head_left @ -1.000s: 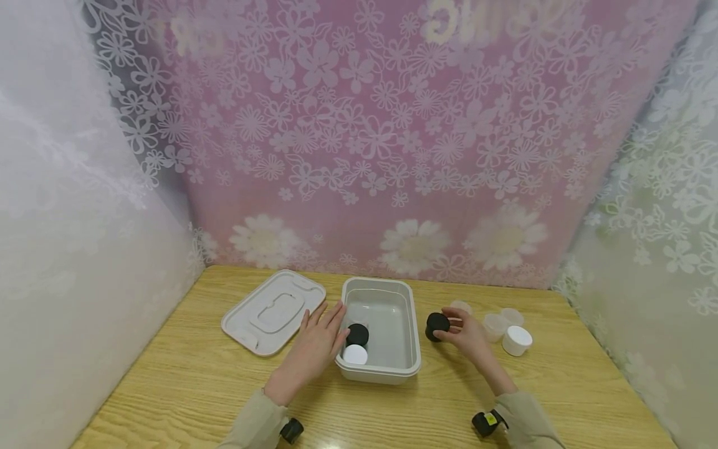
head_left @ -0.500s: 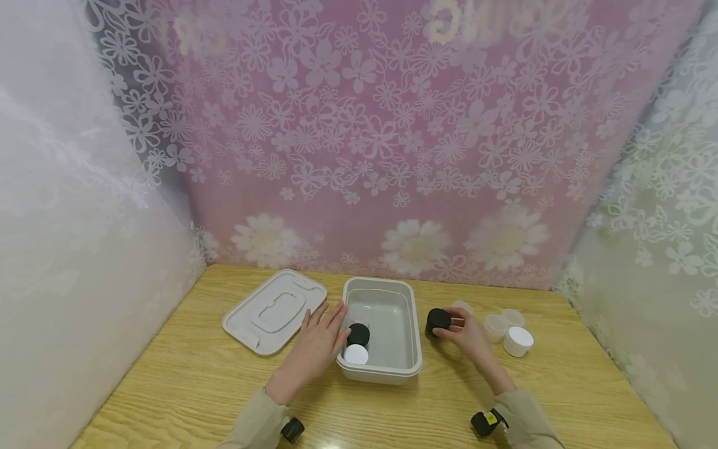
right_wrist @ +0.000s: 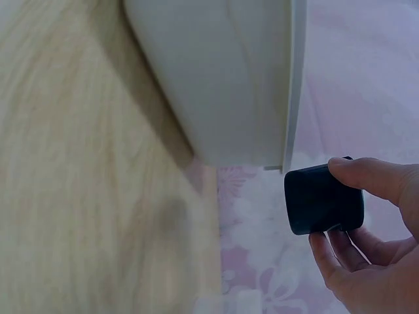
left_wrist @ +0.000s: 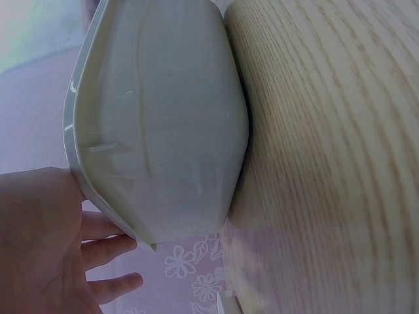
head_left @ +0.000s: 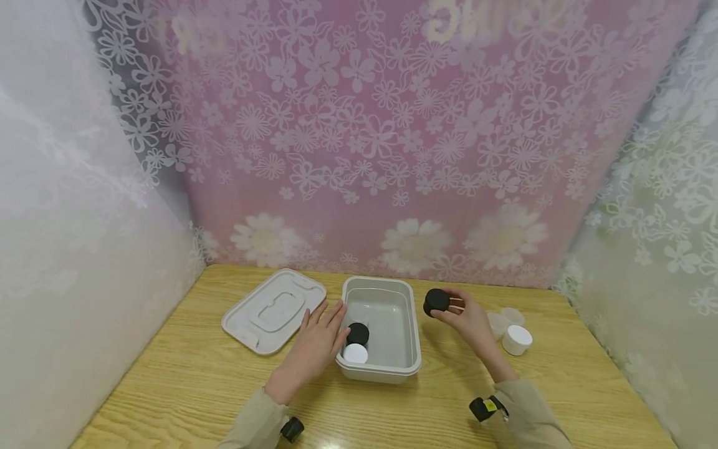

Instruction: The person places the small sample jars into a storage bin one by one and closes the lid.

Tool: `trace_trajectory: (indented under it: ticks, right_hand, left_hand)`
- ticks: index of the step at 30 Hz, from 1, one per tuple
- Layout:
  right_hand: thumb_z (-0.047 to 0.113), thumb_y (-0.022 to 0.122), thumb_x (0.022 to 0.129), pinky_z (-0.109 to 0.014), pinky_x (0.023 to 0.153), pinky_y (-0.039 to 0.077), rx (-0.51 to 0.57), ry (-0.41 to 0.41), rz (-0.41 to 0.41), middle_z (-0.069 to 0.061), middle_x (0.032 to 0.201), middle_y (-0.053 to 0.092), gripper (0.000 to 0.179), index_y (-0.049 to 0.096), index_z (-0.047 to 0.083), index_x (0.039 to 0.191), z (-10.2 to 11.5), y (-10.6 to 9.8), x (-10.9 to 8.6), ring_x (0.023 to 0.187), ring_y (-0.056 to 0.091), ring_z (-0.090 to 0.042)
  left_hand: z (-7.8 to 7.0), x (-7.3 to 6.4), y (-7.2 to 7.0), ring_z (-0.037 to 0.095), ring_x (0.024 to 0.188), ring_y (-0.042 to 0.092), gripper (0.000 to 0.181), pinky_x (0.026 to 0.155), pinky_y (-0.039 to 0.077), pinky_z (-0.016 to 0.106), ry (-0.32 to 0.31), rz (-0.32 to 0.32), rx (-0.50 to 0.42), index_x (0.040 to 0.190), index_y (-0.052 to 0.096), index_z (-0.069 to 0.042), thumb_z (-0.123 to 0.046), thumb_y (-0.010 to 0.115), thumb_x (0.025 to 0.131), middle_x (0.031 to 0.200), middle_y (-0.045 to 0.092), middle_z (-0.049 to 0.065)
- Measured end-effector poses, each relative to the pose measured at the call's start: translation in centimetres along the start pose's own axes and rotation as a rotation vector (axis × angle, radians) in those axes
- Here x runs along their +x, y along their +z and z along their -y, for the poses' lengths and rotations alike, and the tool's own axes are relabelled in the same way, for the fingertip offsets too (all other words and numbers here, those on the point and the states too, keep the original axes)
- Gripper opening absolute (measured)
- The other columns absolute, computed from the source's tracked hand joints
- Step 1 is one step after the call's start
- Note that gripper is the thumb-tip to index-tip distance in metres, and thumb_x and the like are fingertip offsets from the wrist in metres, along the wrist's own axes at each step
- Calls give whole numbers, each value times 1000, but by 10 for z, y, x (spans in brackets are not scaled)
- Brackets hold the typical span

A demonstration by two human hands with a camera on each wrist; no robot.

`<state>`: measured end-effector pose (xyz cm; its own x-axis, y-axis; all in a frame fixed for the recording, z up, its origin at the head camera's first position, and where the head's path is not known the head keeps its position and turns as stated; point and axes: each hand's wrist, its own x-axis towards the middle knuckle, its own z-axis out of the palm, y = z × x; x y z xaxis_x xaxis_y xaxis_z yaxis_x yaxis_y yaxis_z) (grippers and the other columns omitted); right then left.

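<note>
My right hand [head_left: 470,321] pinches a small black lidded jar [head_left: 436,302] between thumb and fingers. It is raised above the table, just right of the grey-white plastic bin [head_left: 392,337]. In the right wrist view the same black jar [right_wrist: 321,199] shows level with the bin's rim [right_wrist: 296,85]. My left hand [head_left: 315,348] rests on the bin's left edge with its fingers extended; in the left wrist view its fingertips [left_wrist: 124,243] touch the rim. Inside the bin, along the left side, sit another black jar [head_left: 358,333] and a white jar [head_left: 356,354].
The bin's flat lid [head_left: 241,324] lies on the wooden table left of the bin. To the right of my right hand stand a white jar [head_left: 517,340] and translucent small containers [head_left: 513,317]. A pink floral curtain [head_left: 359,187] backs the table.
My right hand has lifted the black jar off the table, up and slightly away from me. My left hand has stayed on the bin's edge.
</note>
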<state>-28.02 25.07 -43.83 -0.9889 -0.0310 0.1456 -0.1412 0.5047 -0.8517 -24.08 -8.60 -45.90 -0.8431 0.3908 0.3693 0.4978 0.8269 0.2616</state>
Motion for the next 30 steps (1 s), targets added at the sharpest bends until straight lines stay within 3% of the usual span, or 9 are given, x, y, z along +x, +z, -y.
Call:
trace_trajectory:
  ticks: [10, 16, 22, 30]
  right_hand:
    - [19, 81, 89, -47, 99, 53, 18, -29, 6, -26, 140, 52, 65, 52, 0, 143, 25, 12, 19, 125, 55, -44]
    - [14, 81, 88, -47, 104, 49, 59, -111, 27, -25, 138, 53, 63, 52, -3, 141, 34, 24, 31, 125, 55, -41]
    - [13, 82, 87, -45, 97, 54, 33, -145, 88, -26, 135, 55, 63, 53, -4, 140, 41, 41, 42, 120, 59, -42]
    - [2, 81, 84, -48, 93, 56, -56, -197, 186, -30, 129, 59, 57, 55, -10, 134, 45, 60, 60, 115, 63, -46]
  left_hand:
    - [1, 0, 0, 43, 145, 36, 51, 112, 28, 69, 0, -4, -1, 150, 49, -2, -30, 52, 107, 154, 48, 14]
    - [2, 0, 1, 44, 142, 40, 51, 110, 31, 70, 20, -15, 12, 148, 50, -1, -30, 53, 106, 152, 50, 15]
    - [3, 1, 3, 44, 143, 39, 52, 110, 30, 70, 18, -11, 15, 149, 50, -2, -32, 52, 107, 153, 49, 14]
    - [3, 0, 4, 43, 143, 40, 52, 109, 32, 69, 25, -24, 39, 149, 50, -2, -32, 52, 106, 152, 50, 13]
